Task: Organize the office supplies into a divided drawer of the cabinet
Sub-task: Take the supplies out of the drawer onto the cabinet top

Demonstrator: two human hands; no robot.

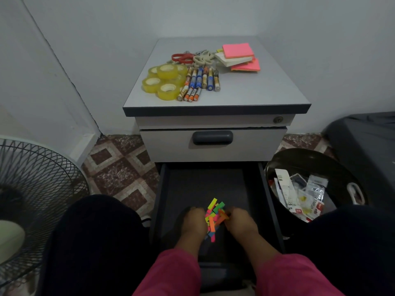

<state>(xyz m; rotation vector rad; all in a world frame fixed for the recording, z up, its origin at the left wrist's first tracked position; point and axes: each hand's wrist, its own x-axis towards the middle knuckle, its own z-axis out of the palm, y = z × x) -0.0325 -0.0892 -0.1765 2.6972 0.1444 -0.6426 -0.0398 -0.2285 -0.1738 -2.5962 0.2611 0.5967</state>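
The lower drawer point(211, 184) of the grey cabinet point(245, 90) is pulled out, dark inside. A heap of small neon paper tabs point(214, 216) lies in its front part. My left hand point(195, 221) and my right hand point(240, 220) are down in the drawer, one at each side of the heap, fingers curled against the tabs. On the cabinet top lie yellow tape rolls point(164, 81), several batteries point(201, 83), red and beige scissors point(192, 57) and pink and white sticky-note pads point(240, 57).
A closed drawer with a dark handle point(212, 137) sits above the open one. A black bin point(307, 189) with wrappers stands at the right. A fan point(32, 201) stands at the left. My dark-clad knees flank the drawer.
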